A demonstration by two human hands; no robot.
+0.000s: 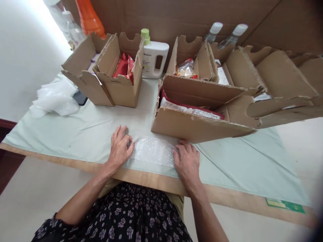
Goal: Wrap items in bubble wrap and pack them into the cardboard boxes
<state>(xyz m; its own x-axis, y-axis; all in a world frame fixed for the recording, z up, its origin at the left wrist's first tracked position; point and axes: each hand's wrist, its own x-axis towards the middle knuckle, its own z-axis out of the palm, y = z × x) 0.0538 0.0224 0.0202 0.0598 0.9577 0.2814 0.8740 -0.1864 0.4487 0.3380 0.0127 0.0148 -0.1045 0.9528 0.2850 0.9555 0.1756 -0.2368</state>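
Note:
A flat strip of clear bubble wrap (pixel 152 152) lies on the cloth close to the table's front edge. At its left end is my left hand (pixel 120 147), thumb and forefinger closed on the edge and the other fingers reaching forward. My right hand (pixel 187 160) holds the opposite end, with its fingers curled and its thumb along the wrap. The long cardboard box (pixel 202 126), with a dark red and white packet (pixel 191 109) inside, stands just beyond my right hand.
Left are two joined cardboard boxes (pixel 123 92) with red packets (pixel 122 65), a loose heap of bubble wrap (pixel 57 97) and a dark phone-like object (pixel 80 97). Behind stand a white jug (pixel 154 58), an orange bottle (pixel 91 18) and clear bottles (pixel 228 38). More boxes (pixel 282 72) fill the right.

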